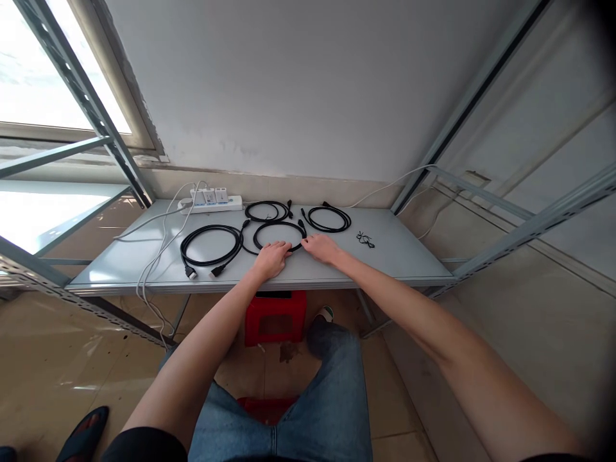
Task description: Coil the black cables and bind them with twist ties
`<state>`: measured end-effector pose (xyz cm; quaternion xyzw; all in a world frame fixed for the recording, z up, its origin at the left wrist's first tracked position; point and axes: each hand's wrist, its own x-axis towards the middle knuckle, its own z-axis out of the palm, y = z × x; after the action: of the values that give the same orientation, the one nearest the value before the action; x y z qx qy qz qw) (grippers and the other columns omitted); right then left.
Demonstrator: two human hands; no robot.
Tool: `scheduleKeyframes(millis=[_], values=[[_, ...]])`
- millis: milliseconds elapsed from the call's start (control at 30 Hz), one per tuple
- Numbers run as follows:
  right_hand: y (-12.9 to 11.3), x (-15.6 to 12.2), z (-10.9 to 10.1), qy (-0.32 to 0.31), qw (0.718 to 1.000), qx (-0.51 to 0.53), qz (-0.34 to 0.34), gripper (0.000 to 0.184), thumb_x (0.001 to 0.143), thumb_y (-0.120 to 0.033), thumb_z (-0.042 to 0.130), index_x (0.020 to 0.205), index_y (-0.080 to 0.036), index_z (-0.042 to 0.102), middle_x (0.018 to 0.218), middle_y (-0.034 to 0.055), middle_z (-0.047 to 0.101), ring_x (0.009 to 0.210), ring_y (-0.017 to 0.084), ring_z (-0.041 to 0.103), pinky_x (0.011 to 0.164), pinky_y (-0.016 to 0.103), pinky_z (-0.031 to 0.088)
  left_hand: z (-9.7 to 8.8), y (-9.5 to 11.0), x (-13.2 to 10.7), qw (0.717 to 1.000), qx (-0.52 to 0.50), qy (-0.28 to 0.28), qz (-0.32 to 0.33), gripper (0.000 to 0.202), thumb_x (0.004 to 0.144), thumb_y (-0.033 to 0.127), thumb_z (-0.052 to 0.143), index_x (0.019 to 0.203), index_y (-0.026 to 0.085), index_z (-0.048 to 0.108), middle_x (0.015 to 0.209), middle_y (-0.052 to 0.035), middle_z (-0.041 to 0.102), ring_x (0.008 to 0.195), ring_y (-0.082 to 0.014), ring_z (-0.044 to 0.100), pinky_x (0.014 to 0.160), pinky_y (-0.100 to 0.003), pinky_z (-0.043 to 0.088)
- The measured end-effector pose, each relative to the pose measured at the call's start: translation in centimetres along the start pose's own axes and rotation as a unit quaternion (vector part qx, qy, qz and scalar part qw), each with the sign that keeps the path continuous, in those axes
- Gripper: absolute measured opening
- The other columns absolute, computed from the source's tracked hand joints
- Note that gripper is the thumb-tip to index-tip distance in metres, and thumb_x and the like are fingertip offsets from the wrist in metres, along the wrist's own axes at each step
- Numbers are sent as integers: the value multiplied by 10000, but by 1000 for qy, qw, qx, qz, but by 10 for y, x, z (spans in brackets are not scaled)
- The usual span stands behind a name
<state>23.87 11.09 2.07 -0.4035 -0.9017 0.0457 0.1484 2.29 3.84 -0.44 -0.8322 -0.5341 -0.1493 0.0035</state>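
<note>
A coiled black cable (279,222) lies on the grey shelf at the front middle, with a plug at its upper right. My left hand (273,258) has its fingers curled over the near side of this coil. At the right side of the same coil, my right hand (321,248) pinches the cable close to the plug. To the left lies another coiled cable (212,227), its two plugs with metal tips pointing to the front. A third coil (267,203) sits behind, and a fourth coil (332,230) is at the back right. Fingertips are partly hidden.
Thin black ties (366,240) lie in a small pile at the right. A white power strip (219,204) with chargers stands at the back left, its white cords hanging over the front edge. Metal posts flank the shelf (399,250). A red stool (276,321) stands underneath.
</note>
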Motion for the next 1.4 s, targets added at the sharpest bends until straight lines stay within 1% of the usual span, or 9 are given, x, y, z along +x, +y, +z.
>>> scheduleKeyframes(millis=[100,167,233,333,467,567,800,1033,1400], values=[[0,-2,8,42,998,26,29,135,881,-143,607,783,-218,552,797,107,662,816,249,604,750,338,423,0,1,-1,1000,-2,2,-4,275,1068,254,335,1108,230,606,1072,-100,692,1080,-269,623,895,-389,434],[2,-7,16,80,989,99,74,119,921,-233,579,805,-224,554,791,69,654,767,220,589,730,319,423,-1,1,-1,1000,-1,4,-4,266,1067,254,340,1101,228,603,1073,-101,693,1076,-271,624,891,-392,434],[4,-12,24,122,964,198,126,209,940,-368,557,787,-227,548,732,29,620,701,193,560,700,302,424,-2,2,-1,1000,1,4,-5,266,1068,255,339,1095,229,602,1075,-101,695,1071,-272,626,888,-393,434],[9,-18,30,173,911,330,178,382,924,-532,508,691,-230,516,637,0,539,647,168,523,673,287,425,-4,3,-1,1000,-1,-2,-8,267,1069,266,340,1091,230,604,1077,-105,697,1080,-275,626,896,-395,433],[12,-21,25,206,853,434,204,383,866,-566,535,680,-231,517,664,2,529,630,144,497,622,265,412,-4,4,-1,1000,-7,-1,-14,261,1068,269,343,1082,232,601,1073,-105,693,1080,-280,627,892,-401,431],[13,-24,21,218,832,463,215,369,846,-578,549,713,-234,522,694,11,546,641,144,498,613,260,424,-4,3,-1,1000,-14,0,-17,250,1065,267,352,1075,239,601,1077,-102,693,1081,-278,629,890,-398,430],[12,-26,19,226,818,485,213,247,816,-457,557,724,-230,523,715,8,557,665,138,513,636,257,440,-6,4,-1,1000,-21,4,-12,249,1062,266,355,1067,235,602,1067,-103,690,1082,-277,628,895,-391,432],[1,-26,13,187,836,473,205,170,780,-377,580,717,-219,572,669,1,563,634,136,487,600,262,397,-6,4,-2,999,-30,0,-15,280,1058,275,347,1108,230,619,1063,-111,694,1076,-286,625,908,-405,438],[2,-27,14,163,837,488,186,112,727,-313,562,703,-210,597,647,-1,568,632,136,505,619,265,396,-5,4,-1,1000,-12,9,-8,254,1060,265,351,1063,229,602,1042,-99,696,1045,-278,634,879,-401,435]])
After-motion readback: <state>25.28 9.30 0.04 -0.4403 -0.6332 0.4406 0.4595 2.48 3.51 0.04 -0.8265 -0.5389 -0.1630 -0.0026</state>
